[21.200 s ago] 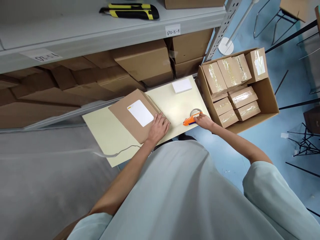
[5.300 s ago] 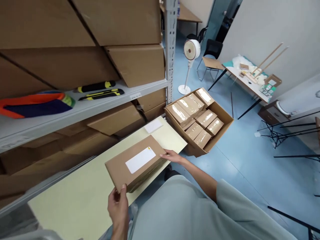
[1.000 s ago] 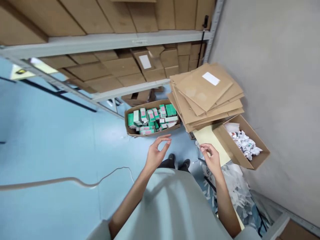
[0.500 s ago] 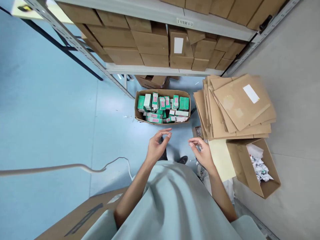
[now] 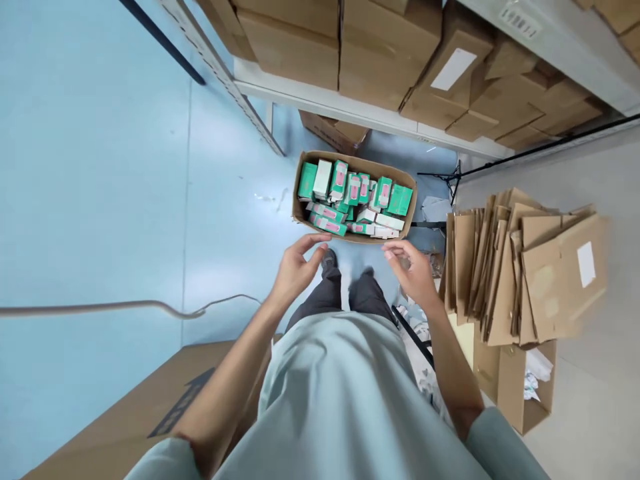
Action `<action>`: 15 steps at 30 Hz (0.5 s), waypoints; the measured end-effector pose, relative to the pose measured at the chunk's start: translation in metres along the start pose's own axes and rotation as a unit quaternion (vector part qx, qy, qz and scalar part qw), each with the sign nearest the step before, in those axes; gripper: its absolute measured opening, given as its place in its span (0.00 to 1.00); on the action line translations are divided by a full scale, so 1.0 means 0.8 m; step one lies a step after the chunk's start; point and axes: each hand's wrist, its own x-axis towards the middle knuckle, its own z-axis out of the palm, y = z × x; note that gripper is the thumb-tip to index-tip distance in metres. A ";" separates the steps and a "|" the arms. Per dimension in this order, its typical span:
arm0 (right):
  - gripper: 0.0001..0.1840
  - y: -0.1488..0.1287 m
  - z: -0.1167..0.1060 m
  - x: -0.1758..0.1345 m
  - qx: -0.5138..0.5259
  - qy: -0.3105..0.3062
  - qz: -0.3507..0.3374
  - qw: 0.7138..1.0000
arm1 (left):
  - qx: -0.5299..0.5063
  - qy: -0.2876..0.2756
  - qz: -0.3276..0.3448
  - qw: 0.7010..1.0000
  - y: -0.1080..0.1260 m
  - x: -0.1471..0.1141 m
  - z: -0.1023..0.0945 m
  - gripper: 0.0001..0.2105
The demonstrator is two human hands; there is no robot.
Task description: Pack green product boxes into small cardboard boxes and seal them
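Note:
In front of me an open cardboard box (image 5: 299,212) holds several small green-and-white cartons (image 5: 340,179), some with pink panels, some standing and some lying. My left hand (image 5: 296,270) hovers near the left part of the box's near edge, thumb and fingers apart, holding nothing. Close to the right part of that edge is my right hand (image 5: 411,270), fingers bent and spread from the thumb, also holding nothing. Whether either set of fingertips touches the box, I cannot tell.
A shelf rack (image 5: 360,110) with cardboard boxes spans the far side. Flattened cardboard (image 5: 555,267) is stacked at right, above a box with crumpled paper (image 5: 531,387). A large carton (image 5: 140,407) is at lower left, and a cable (image 5: 100,310) crosses the left side.
My view has tilted and turned, so the shelf and cardboard stack shift in the picture. Both hands are a little farther apart and nearer the box's edge; they remain empty.

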 end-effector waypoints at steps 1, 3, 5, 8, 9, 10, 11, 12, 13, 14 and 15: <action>0.16 0.003 0.007 0.023 -0.012 -0.010 -0.001 1.000 | 0.000 0.007 -0.012 1.000 -0.009 0.016 -0.010 0.20; 0.17 0.014 0.021 0.070 -0.034 -0.032 -0.003 0.999 | -0.007 0.024 -0.037 0.999 -0.029 0.049 -0.025 0.21; 0.18 0.034 0.037 0.119 -0.052 -0.055 -0.003 0.997 | -0.017 0.038 -0.065 0.997 -0.051 0.078 -0.034 0.21; 0.20 0.077 0.066 0.196 -0.075 -0.091 -0.003 0.993 | -0.034 0.049 -0.102 0.993 -0.088 0.114 -0.039 0.21; 0.21 0.095 0.077 0.222 -0.085 -0.105 -0.002 0.991 | -0.043 0.054 -0.113 0.991 -0.100 0.124 -0.038 0.21; 0.21 0.115 0.088 0.248 -0.095 -0.119 -0.001 0.988 | -0.054 0.063 -0.126 0.989 -0.112 0.134 -0.035 0.21; 0.21 0.136 0.100 0.275 -0.106 -0.132 0.000 0.986 | -0.068 0.074 -0.141 0.985 -0.125 0.143 -0.031 0.21; 0.20 0.158 0.113 0.301 -0.118 -0.144 0.002 0.982 | -0.086 0.085 -0.160 0.980 -0.138 0.154 -0.025 0.21; 0.20 0.181 0.127 0.327 -0.130 -0.155 0.002 0.979 | -0.109 0.096 -0.180 0.973 -0.150 0.165 -0.017 0.21; 0.20 0.206 0.141 0.352 -0.142 -0.164 0.000 0.976 | -0.137 0.107 -0.199 0.964 -0.164 0.179 -0.007 0.21; 0.19 0.231 0.155 0.376 -0.154 -0.170 -0.002 0.973 | -0.170 0.116 -0.217 0.954 -0.178 0.194 0.004 0.21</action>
